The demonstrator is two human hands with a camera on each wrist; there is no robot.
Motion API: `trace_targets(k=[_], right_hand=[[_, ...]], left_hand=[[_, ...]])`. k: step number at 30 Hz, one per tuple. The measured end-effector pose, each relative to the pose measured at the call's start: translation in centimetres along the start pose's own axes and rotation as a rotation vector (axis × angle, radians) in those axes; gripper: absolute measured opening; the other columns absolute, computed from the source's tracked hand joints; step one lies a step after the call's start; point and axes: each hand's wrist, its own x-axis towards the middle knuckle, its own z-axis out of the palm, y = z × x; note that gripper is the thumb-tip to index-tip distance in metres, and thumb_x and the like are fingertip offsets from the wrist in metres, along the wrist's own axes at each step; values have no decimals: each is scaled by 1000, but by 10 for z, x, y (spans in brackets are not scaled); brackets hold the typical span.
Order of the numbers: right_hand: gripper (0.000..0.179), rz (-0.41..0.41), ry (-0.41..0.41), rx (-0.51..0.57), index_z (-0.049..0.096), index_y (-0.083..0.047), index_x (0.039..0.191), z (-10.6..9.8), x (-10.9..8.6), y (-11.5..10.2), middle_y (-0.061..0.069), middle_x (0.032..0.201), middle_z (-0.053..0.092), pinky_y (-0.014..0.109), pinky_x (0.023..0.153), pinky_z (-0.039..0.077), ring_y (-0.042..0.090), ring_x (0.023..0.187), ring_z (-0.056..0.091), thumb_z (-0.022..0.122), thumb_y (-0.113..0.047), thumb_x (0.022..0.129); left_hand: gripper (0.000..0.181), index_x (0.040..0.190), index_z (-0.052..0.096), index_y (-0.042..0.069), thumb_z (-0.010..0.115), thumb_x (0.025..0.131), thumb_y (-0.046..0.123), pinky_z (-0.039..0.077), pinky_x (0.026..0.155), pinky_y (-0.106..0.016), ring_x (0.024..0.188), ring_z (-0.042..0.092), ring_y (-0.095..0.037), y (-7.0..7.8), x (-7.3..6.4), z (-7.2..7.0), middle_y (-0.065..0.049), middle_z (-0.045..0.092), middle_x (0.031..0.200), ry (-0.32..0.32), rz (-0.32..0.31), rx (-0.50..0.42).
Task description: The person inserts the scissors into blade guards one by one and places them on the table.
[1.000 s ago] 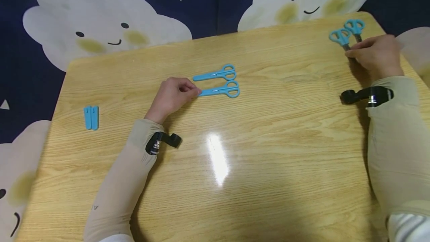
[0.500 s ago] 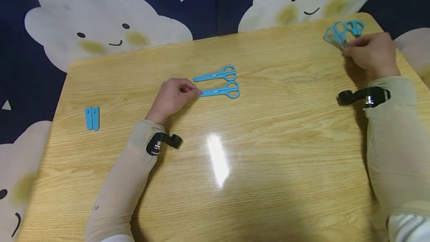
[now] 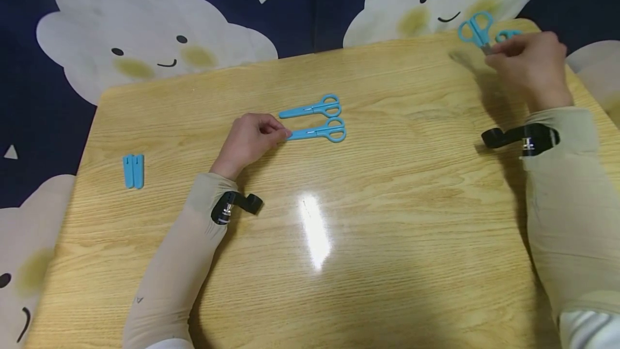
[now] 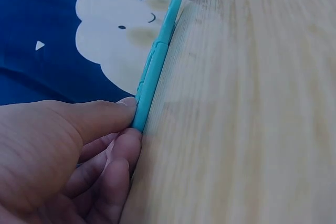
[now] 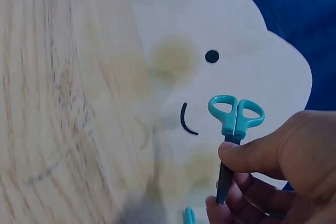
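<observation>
My left hand (image 3: pixel 244 139) pinches the sheathed tip of light-blue scissors (image 3: pixel 310 132), which lie on the table with their handles to the right. In the left wrist view, thumb and fingers hold the end of these scissors (image 4: pixel 152 85). Just behind them lies a matching sheathed pair of scissors (image 3: pixel 307 110). At the far right my right hand (image 3: pixel 535 71) pinches unsheathed scissors (image 3: pixel 481 37) by the blades, handles up, above the table. The right wrist view shows their dark blades (image 5: pixel 224 179) between thumb and fingers. Beyond the right hand lies another pair of scissors (image 3: pixel 501 35), mostly hidden.
Two light-blue scissor sheaths (image 3: pixel 133 171) lie side by side on the left of the wooden table (image 3: pixel 387 203). A dark-blue cloth with white clouds (image 3: pixel 310 9) hangs behind the table's back edge. Each wrist wears a black camera mount (image 3: pixel 227 206).
My right hand has lifted one pair of scissors off the table and moved it up and slightly left. The other unsheathed pair stays behind. My left hand holds still.
</observation>
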Motion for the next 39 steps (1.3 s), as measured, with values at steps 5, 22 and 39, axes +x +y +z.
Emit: trace_targets(k=[5,22,39], right_hand=[[37,-41,27,-12,69,-29,122,1,-5,-12,-39,73,43,17,72,30,-10,75,37,65,-42,87],[37,-158,0,23,71,-17,118,14,-22,-38,-35,73,49,21,58,38,-3,67,46,67,-38,88],[42,-248,-29,-19,69,-13,122,24,-28,-52,-39,73,47,15,52,41,-11,58,51,66,-40,89]], left_hand=[[16,91,75,21,70,90,35,45,65,-27,71,59,-15,0,0,0,-1,72,83,1,6,-2],[18,92,75,19,69,90,36,44,66,-27,73,58,-15,1,1,-1,-1,72,85,-4,-9,11],[17,91,75,21,69,89,37,45,66,-27,72,58,-15,0,1,-1,0,72,84,-3,-8,2]])
